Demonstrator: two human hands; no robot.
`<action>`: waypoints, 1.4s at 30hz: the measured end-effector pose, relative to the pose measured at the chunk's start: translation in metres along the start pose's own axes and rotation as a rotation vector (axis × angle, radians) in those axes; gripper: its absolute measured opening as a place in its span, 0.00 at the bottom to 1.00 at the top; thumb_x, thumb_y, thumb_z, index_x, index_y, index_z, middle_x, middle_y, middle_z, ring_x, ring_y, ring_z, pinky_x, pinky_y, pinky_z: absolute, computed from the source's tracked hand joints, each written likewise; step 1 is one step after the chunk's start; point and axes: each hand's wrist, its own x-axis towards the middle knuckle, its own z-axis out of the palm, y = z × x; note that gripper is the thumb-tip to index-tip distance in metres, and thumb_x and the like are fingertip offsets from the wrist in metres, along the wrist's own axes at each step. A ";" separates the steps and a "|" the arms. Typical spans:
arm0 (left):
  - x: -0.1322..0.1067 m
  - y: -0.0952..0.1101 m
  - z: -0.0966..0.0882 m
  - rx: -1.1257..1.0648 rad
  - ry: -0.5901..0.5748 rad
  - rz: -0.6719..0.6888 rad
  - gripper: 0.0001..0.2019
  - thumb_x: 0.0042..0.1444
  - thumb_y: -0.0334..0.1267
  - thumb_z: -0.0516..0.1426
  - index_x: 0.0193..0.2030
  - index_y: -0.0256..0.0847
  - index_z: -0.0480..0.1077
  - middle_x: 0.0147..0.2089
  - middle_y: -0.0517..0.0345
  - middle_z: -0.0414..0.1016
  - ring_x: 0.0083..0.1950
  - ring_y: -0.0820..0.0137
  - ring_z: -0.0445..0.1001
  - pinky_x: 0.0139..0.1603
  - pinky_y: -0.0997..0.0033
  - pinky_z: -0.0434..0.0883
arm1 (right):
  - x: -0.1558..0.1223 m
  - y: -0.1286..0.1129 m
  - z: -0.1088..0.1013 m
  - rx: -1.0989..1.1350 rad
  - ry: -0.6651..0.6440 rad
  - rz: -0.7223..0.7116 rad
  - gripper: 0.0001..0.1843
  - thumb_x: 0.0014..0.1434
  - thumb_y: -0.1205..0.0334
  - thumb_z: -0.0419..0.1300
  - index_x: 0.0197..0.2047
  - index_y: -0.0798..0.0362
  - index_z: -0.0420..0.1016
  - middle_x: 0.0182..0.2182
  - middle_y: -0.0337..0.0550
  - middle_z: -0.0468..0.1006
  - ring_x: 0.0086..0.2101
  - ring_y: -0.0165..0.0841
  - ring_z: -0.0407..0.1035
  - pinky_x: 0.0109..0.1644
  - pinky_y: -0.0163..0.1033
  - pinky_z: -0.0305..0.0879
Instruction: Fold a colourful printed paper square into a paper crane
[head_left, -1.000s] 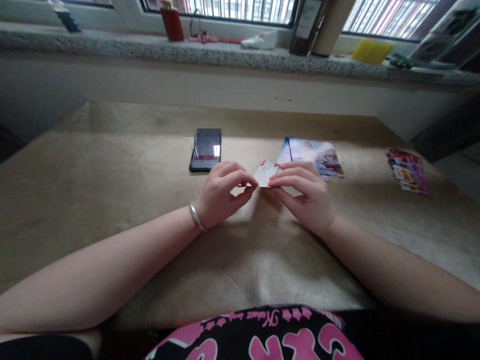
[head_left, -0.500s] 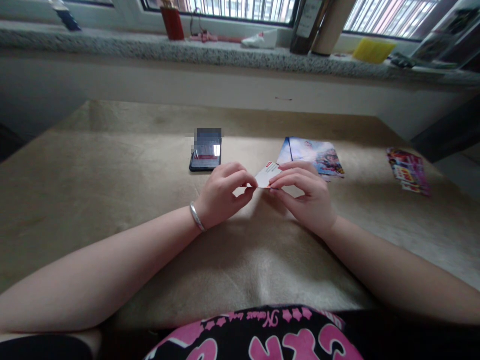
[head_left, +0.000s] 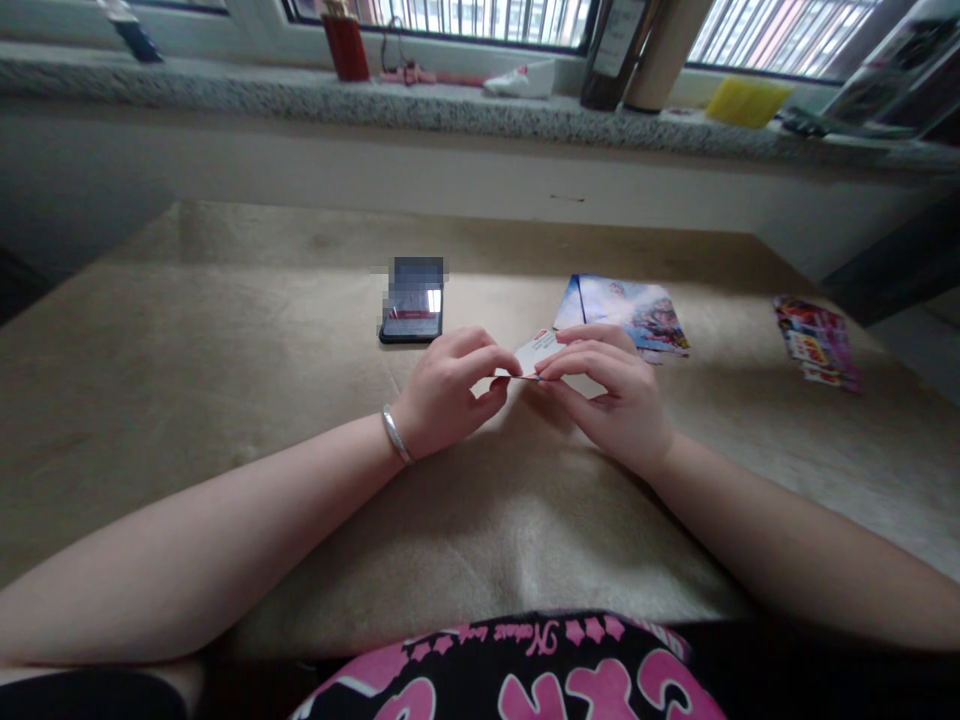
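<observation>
A small white paper with red print [head_left: 535, 352] is held between both hands just above the tan table [head_left: 225, 340]. My left hand [head_left: 448, 392], with a silver bangle on its wrist, pinches the paper's left edge between thumb and fingers. My right hand [head_left: 611, 393] pinches its right part, fingers curled over it. The paper looks partly folded and much of it is hidden by the fingers.
A dark phone [head_left: 412, 308] lies just beyond my left hand. Colourful printed sheets [head_left: 637, 312] lie behind my right hand, another colourful sheet [head_left: 817, 343] far right. A stone window sill [head_left: 225, 92] at the back holds a red cup, bottles and a yellow object.
The paper has tipped lower and flatter between the fingers, showing less of its white face. Both hands stay in nearly the same place.
</observation>
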 end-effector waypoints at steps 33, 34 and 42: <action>0.005 0.004 -0.005 0.359 0.025 0.263 0.03 0.57 0.37 0.58 0.32 0.44 0.70 0.32 0.65 0.77 0.33 0.73 0.68 0.42 0.67 0.63 | -0.001 -0.005 0.009 -0.062 -0.046 -0.021 0.05 0.54 0.68 0.61 0.33 0.47 0.72 0.31 0.39 0.73 0.38 0.35 0.68 0.45 0.45 0.65; 0.005 0.004 -0.005 0.354 0.025 0.263 0.04 0.57 0.37 0.58 0.31 0.44 0.70 0.32 0.65 0.76 0.33 0.73 0.68 0.42 0.67 0.63 | -0.001 -0.006 0.009 -0.060 -0.049 -0.019 0.05 0.53 0.68 0.61 0.33 0.48 0.72 0.32 0.40 0.73 0.38 0.35 0.68 0.46 0.45 0.65; 0.007 0.006 -0.005 0.413 0.002 0.306 0.08 0.57 0.37 0.57 0.27 0.43 0.68 0.31 0.65 0.76 0.33 0.72 0.67 0.41 0.67 0.62 | -0.001 -0.006 0.011 -0.067 -0.054 -0.036 0.06 0.51 0.70 0.60 0.31 0.48 0.71 0.31 0.39 0.72 0.38 0.35 0.67 0.46 0.45 0.66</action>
